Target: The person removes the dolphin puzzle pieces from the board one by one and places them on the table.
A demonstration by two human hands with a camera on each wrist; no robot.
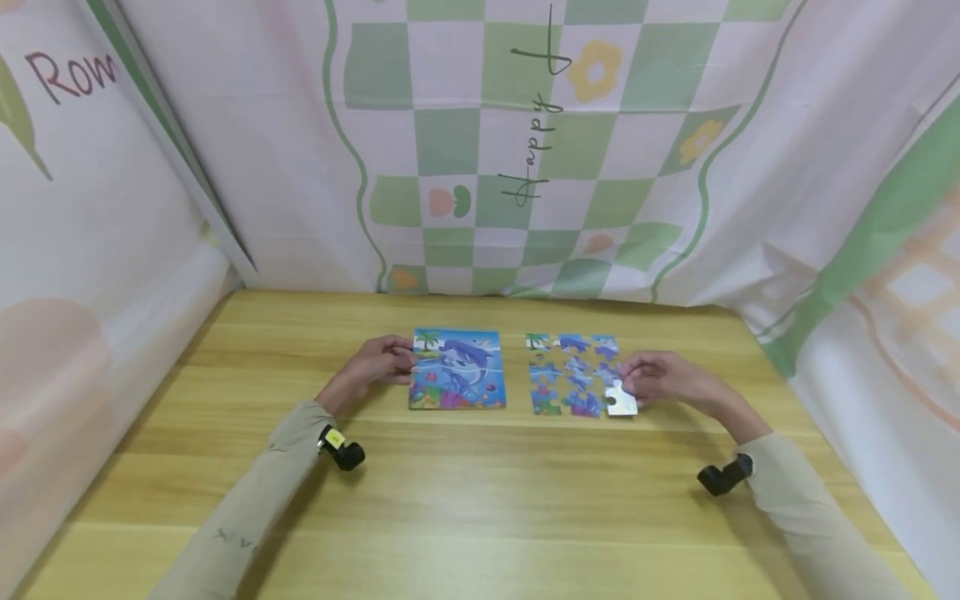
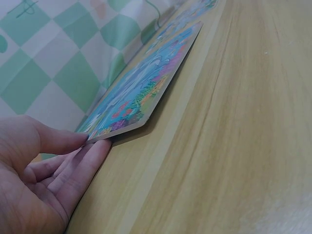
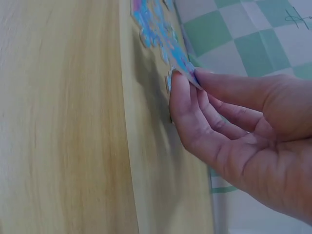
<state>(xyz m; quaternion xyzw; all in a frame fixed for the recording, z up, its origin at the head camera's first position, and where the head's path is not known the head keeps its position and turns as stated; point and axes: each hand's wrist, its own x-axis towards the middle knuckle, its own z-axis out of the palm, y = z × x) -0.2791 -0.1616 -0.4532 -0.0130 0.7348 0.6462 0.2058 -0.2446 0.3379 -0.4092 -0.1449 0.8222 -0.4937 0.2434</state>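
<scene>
A square dolphin picture board [image 1: 456, 371] lies on the table, its left side tilted up a little. My left hand [image 1: 378, 362] pinches that edge, thumb on top and fingers beneath, as the left wrist view shows with the board [image 2: 141, 87] and the hand [image 2: 46, 170]. To the right, loose jigsaw pieces [image 1: 577, 370] of a like dolphin picture lie in spaced rows. My right hand [image 1: 660, 377] pinches a puzzle piece [image 3: 181, 61] between thumb and fingers, lifted at the edge. A glare-whitened corner piece [image 1: 621, 402] sits just below the fingertips; the head view partly hides what they hold.
The wooden table [image 1: 465, 508] reaches toward me in front of the board and pieces. A checkered curtain [image 1: 517, 150] hangs at its back edge, with more cloth on both sides. Small black cameras [image 1: 347, 454] are strapped to both wrists.
</scene>
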